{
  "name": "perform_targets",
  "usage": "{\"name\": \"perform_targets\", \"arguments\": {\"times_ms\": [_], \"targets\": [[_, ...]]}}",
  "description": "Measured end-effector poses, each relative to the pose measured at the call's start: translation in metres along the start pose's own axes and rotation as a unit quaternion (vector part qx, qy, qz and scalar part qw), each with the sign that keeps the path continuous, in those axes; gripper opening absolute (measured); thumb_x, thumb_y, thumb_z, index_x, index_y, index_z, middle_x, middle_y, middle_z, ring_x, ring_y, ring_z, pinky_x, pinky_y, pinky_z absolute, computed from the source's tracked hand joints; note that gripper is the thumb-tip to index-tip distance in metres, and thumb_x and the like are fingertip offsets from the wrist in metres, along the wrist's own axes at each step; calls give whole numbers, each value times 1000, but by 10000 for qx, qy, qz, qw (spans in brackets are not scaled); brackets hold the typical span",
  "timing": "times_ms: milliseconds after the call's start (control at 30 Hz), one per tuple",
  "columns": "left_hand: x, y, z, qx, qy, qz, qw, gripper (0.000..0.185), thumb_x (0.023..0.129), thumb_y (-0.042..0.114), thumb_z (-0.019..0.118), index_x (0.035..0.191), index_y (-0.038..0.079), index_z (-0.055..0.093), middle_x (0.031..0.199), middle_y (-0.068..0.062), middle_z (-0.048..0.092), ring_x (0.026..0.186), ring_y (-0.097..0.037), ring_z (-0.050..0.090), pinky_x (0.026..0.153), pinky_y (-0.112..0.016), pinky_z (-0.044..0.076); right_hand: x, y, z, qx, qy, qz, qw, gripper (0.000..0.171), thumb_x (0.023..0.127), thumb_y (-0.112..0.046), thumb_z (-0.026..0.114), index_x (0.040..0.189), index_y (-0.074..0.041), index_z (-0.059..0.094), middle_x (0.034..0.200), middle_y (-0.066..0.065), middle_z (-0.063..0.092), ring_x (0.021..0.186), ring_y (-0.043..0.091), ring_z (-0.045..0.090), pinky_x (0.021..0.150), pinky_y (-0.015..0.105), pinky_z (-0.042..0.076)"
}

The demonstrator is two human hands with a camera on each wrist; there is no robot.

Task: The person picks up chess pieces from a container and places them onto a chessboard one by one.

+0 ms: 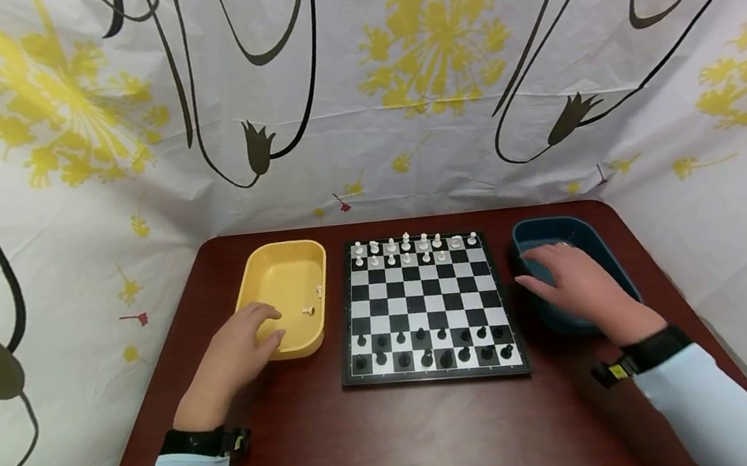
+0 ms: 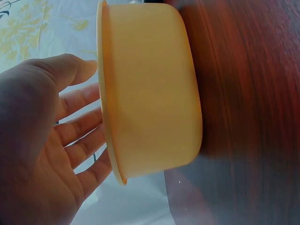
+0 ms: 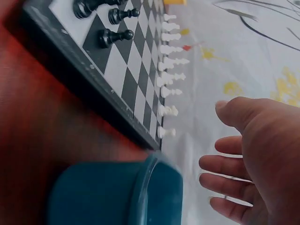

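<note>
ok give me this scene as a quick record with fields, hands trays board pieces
left hand: open, fingers over the near rim of the yellow tray
right hand: open, over the blue tray
yellow tray contents: two white pieces
blue tray contents: hidden by the hand
chessboard: between the trays on the dark red table
white pieces on board: far rows
black pieces on board: near rows

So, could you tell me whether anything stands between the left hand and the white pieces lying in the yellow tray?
Nothing visible does. The left hand rests at the near rim of the yellow plastic tray, and the small white chess pieces lie uncovered on its open floor, just beyond the fingers.
</note>
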State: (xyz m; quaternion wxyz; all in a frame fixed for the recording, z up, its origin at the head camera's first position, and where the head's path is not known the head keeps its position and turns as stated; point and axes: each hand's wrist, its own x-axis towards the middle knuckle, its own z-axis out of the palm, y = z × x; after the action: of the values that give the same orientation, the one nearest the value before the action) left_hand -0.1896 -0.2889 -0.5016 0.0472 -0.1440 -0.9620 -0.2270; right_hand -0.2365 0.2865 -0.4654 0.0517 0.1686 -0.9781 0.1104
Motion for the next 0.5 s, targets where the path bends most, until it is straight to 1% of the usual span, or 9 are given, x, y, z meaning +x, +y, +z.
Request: {"name": "perform_targets", "arguments": {"times_ms": [67,133,233,367,500], "targets": [[-1,-2,-1,-9,-15,-20,10000,30,105,19,77,130,4,73,137,-16,69,124,-39,67,103,-60,55,-15,3,-2,38,39,74,10000,52,108,-37,74,142,1,67,139,28,69,133,50,60,112,72,45],[-1,-3,-2,-8,-32,-41,10000,30,105,20,77,130,5,73,136,-16,70,124,-39,67,103,-60,55,-28,5,-4,54,97,100,9999,51,107,-36,76,141,2,68,138,29,69,130,50,61,108,72,48],[0,-4,-4,14,-40,-40,10000,29,105,20,77,129,5,73,135,-16,70,124,-39,67,103,-60,55,-43,8,-4,66,176,85,9998,52,106,-35,77,141,3,68,136,30,69,127,50,61,104,72,50],[0,-5,-6,31,-31,-37,10000,29,105,20,77,129,5,73,135,-16,70,124,-39,67,102,-61,55,-55,11,-3,149,202,127,9996,55,105,-35,79,142,4,67,137,32,68,126,52,61,102,72,51],[0,-5,-7,17,-69,-78,9999,28,106,21,76,129,6,73,135,-15,70,122,-38,67,101,-60,55,-60,14,0,221,139,258,9993,57,105,-36,79,143,4,65,139,34,66,127,54,59,102,74,50]]}}
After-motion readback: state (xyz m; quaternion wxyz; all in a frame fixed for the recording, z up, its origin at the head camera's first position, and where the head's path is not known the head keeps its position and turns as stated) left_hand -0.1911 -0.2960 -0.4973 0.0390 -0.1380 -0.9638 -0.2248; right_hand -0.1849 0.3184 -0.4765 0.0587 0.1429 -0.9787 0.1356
